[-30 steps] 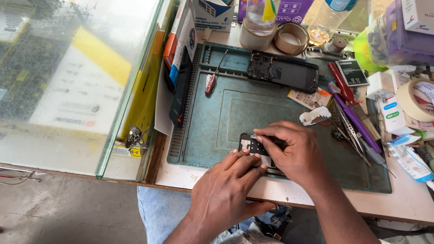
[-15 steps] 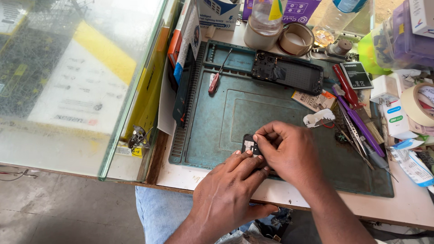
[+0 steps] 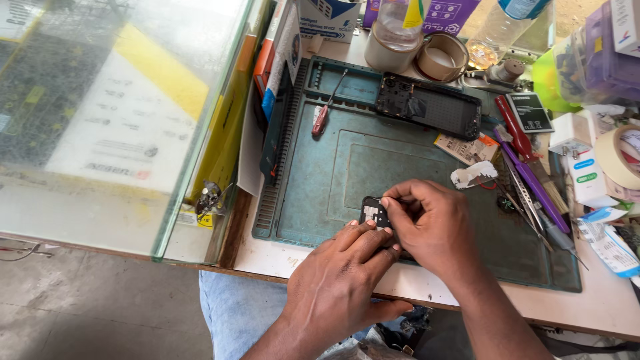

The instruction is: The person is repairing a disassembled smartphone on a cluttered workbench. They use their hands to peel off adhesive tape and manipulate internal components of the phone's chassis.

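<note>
Still both hands, L [image 3: 337, 280] & R [image 3: 433, 227], gripping small phone part [image 3: 373, 212]; barely shifted.

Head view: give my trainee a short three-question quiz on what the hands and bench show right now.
1. True or false: both hands touch the small dark part on the green mat.
2. Which lies at the mat's far edge? A) open phone body B) hammer C) cup
3. What colour is the handle of the screwdriver in the mat's tray?

Key: 1 true, left hand and right hand; 2 A, phone body; 3 red.
</note>
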